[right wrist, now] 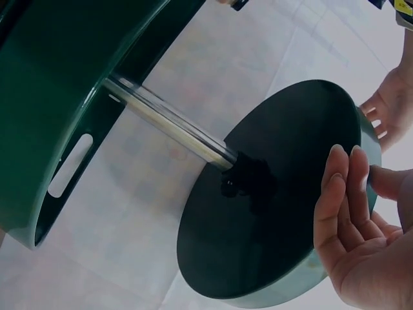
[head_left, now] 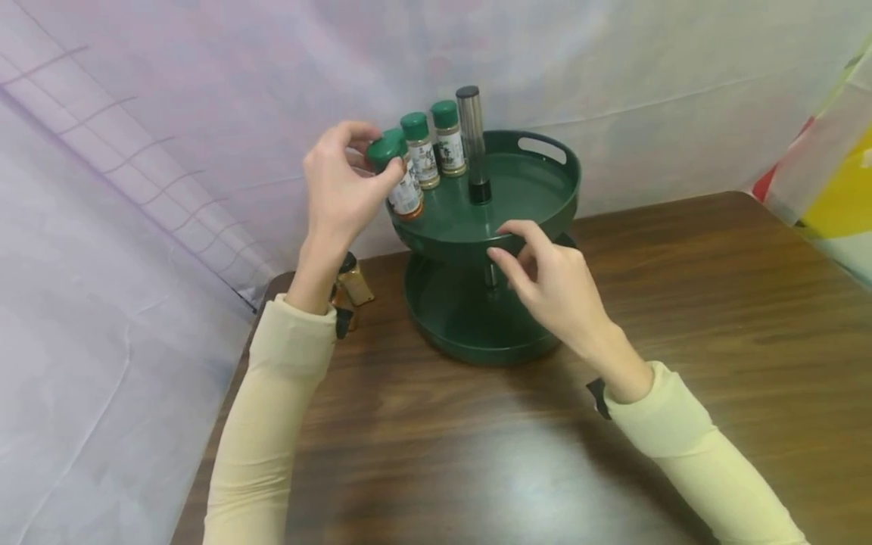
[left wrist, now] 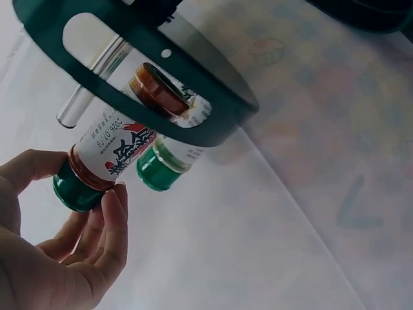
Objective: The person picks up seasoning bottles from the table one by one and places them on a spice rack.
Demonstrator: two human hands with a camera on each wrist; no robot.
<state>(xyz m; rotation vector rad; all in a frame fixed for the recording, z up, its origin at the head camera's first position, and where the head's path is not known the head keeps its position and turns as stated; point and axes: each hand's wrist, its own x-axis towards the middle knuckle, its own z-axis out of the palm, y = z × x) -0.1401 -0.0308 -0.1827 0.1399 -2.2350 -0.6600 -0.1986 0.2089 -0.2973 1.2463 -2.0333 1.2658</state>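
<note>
A two-tier green turntable rack (head_left: 470,356) stands on the table. In the head view my left hand (head_left: 341,182) pinches a spice jar (head_left: 406,195) by its green lid, at the left edge of the upper tier. The left wrist view shows the fingers around the lid end of this jar (left wrist: 97,155), which has reddish contents and a white label. Two more green-lidded jars (head_left: 424,161) (head_left: 450,147) stand beside it, near the clear centre post (head_left: 473,144). My right hand (head_left: 552,280) is at the upper tier's front rim, fingers loosely bent; whether it touches is unclear.
Small black-lidded jars (head_left: 356,280) stand on the brown wooden table (head_left: 681,303), left of the rack and partly behind my left wrist. A pale patterned curtain (head_left: 654,68) hangs close behind the rack. Yellow and red material (head_left: 841,189) shows at the far right.
</note>
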